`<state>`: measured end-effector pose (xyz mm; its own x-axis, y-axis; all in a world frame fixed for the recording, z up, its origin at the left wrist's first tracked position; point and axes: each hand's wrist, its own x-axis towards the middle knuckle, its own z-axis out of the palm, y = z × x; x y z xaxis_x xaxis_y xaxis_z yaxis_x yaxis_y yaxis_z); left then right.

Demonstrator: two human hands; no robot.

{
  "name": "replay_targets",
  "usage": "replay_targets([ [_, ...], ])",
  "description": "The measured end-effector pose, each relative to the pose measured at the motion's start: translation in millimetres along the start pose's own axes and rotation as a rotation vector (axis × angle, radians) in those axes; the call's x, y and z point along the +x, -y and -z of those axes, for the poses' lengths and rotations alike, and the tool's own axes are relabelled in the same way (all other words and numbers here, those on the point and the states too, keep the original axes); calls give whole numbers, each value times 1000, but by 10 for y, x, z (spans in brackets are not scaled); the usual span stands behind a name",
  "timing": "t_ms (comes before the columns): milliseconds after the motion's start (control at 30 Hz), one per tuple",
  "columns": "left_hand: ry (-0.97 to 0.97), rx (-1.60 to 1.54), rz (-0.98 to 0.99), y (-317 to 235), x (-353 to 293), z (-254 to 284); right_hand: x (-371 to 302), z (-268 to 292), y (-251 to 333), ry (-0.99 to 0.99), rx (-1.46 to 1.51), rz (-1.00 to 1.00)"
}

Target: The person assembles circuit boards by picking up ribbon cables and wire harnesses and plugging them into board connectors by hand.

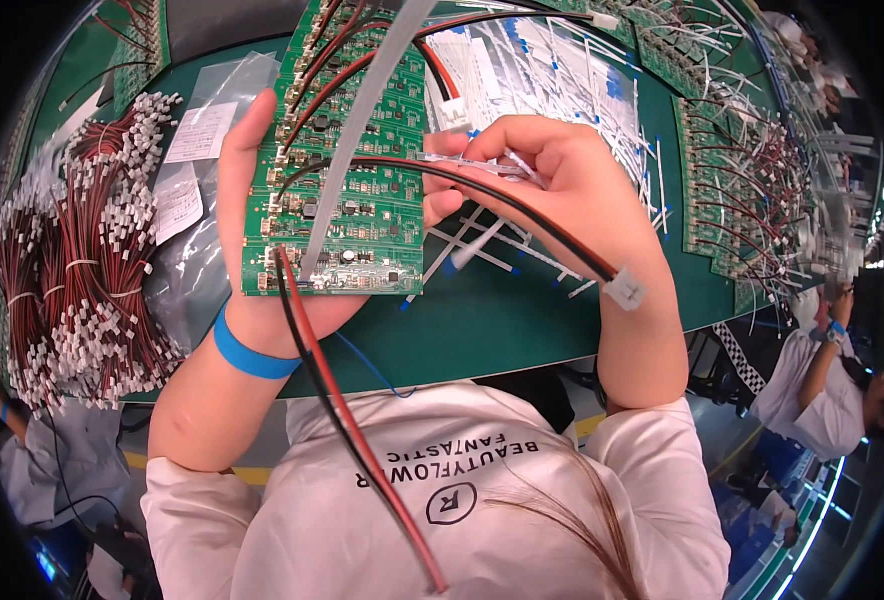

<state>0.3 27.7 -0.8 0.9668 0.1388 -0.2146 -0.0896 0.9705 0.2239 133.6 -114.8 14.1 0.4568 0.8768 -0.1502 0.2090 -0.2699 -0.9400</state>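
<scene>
Your left hand [262, 215] cradled the green circuit board [347, 190] above the table while your right hand [562, 180] pinched a clear connector strip [467, 163]; steadying the board would have helped seating.

Bright even light, fisheye-warped edges

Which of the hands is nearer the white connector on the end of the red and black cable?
Right. The white connector hangs just off the right hand, by its wrist. The left hand holds the green circuit board, farther left.
</scene>
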Motion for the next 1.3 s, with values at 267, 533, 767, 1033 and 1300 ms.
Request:
replay_targets([
  [267,56,54,-41,-22,-18,39,-74,-32,190,81,207,94],
  [533,177,-55,-4,37,14,20,-164,-227,80,-114,-75,298],
  [767,-68,92,52,52,-10,-42,-125,-345,46,-51,-348,574],
  [1033,13,182,53,-21,-29,25,-173,-251,63,40,-381,605],
  [1300,-44,103,-9,23,4,65,-319,-281,345,160,-159,38],
])
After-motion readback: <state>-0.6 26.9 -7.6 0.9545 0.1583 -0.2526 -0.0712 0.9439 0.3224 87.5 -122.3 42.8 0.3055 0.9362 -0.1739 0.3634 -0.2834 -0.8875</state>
